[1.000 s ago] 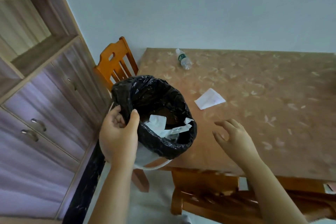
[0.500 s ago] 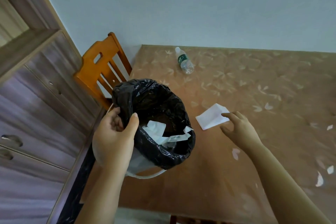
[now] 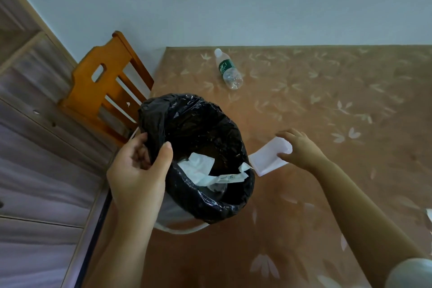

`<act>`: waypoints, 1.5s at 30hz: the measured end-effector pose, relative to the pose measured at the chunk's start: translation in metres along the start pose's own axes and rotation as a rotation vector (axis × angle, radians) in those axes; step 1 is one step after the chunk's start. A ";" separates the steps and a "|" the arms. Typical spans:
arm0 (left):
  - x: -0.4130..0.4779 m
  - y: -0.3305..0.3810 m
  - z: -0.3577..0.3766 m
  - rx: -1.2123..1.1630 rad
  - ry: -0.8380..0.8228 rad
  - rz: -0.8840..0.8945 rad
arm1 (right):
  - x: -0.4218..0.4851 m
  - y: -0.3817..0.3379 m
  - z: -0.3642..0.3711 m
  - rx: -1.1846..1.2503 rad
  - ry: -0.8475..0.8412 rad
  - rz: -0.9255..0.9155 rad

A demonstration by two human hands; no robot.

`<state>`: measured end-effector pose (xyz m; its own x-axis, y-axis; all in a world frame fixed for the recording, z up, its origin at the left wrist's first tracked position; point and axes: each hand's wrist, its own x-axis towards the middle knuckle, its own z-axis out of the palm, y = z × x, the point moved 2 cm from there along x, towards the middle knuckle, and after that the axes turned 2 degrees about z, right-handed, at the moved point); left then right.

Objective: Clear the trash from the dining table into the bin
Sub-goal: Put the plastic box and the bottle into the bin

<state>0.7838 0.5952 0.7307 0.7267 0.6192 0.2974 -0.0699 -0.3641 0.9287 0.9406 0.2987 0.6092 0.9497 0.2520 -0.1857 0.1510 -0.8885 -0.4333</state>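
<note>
A white bin lined with a black bag (image 3: 163,119) is held at the table's left edge by my left hand (image 3: 138,170), which grips its rim. Crumpled white paper (image 3: 198,168) lies inside it. A flat white paper (image 3: 266,159) lies on the table just right of the bin. My right hand (image 3: 299,149) rests on its far right corner, fingers pressing or pinching the edge. An empty clear plastic bottle (image 3: 228,69) with a green label lies on its side near the table's far edge.
The brown table (image 3: 327,112) has a leaf-patterned cover and stands against a pale wall. An orange wooden chair (image 3: 100,91) stands at its left end. Wooden cabinets (image 3: 35,147) fill the left side. A white scrap (image 3: 429,216) shows at the right edge.
My right hand has moved forward from above the table's front edge onto the white paper. The view has moved in closer over the table. My left hand keeps hold of the bin.
</note>
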 end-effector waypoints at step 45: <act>-0.019 0.019 -0.063 -0.330 -0.311 -0.005 | -0.203 -0.171 -0.050 0.491 0.579 0.090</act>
<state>0.7259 0.6204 0.7570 0.8948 0.3639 0.2587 -0.2429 -0.0894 0.9659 0.7354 0.3803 0.7651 0.9651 -0.1748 0.1950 0.0560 -0.5894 -0.8059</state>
